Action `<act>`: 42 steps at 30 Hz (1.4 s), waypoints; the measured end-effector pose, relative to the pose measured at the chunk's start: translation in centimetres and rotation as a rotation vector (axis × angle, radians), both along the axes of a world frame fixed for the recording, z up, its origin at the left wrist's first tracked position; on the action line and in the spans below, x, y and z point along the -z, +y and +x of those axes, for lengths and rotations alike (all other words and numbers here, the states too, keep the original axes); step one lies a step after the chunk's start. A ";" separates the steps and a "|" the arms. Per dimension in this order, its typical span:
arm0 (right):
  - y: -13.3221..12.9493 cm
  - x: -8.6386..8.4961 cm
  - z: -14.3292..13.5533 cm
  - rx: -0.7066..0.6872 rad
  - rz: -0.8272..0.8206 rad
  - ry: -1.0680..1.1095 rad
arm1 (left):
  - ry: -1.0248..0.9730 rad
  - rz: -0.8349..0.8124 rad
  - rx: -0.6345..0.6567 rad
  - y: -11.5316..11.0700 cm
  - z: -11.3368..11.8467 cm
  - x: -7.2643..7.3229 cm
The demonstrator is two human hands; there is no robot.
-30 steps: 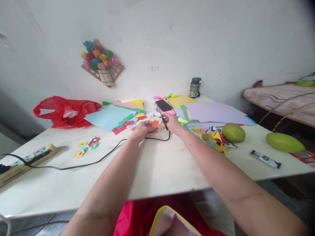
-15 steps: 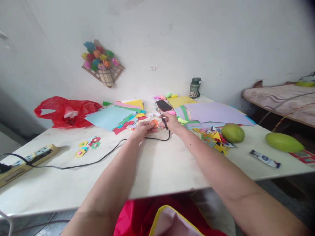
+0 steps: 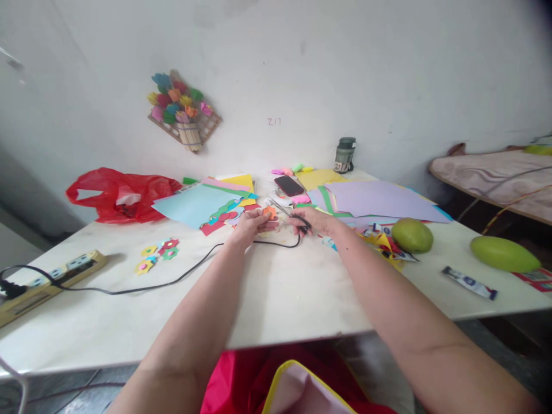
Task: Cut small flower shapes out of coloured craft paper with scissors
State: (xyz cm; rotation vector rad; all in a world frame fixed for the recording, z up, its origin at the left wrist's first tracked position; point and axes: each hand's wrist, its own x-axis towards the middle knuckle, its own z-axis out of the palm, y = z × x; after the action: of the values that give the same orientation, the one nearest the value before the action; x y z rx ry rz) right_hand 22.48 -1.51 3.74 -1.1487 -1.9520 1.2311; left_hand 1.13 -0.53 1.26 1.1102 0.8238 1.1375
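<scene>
Over the middle of the table, my left hand point(image 3: 255, 223) is closed, pinching a small orange piece of paper point(image 3: 270, 211). My right hand point(image 3: 317, 220) grips a pair of scissors point(image 3: 281, 207) by its black handles, the blades pointing up and left, close to the paper. I cannot tell whether the blades touch it. Coloured paper scraps point(image 3: 222, 216) lie just beyond my left hand. Several small paper flowers point(image 3: 168, 248) rest on the table to the left. A black cable point(image 3: 181, 280) runs beneath my hands.
A power strip point(image 3: 64, 276) and a red plastic bag point(image 3: 125, 198) are on the left. At the back are a phone point(image 3: 288, 185), purple paper sheets point(image 3: 383, 198) and a dark green cup point(image 3: 345, 154). Two green fruits point(image 3: 413, 235) and a tube point(image 3: 470, 282) lie on the right.
My right hand has moved slightly right and turned the scissors, so the blades tilt further left, towards the orange paper. My left hand still pinches the paper. The view has shifted slightly.
</scene>
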 end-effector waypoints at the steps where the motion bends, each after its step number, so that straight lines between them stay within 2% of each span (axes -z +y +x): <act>1: 0.0 0.0 0.0 -0.010 -0.008 -0.012 | -0.007 -0.001 -0.005 0.0 0.0 0.0; 13: 0.5 0.6 -0.2 -0.059 -0.002 -0.022 | -0.008 -0.024 -0.017 -0.3 0.4 -0.3; 21: 0.9 0.8 -0.2 -0.070 0.010 -0.060 | -0.078 0.001 -0.008 -0.6 0.3 -0.3; 30: 0.2 0.2 -0.6 -0.041 -0.002 -0.065 | -0.138 -0.024 -0.024 0.0 0.4 0.3; 42: 0.6 0.7 -0.9 -0.002 0.010 -0.064 | -0.163 -0.071 -0.045 0.0 0.5 0.4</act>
State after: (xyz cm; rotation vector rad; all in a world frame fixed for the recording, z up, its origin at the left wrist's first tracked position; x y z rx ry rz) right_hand 21.53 -0.95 3.07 -1.1951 -2.0044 1.1972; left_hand 1.66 -0.53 0.89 0.9314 0.7590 1.2102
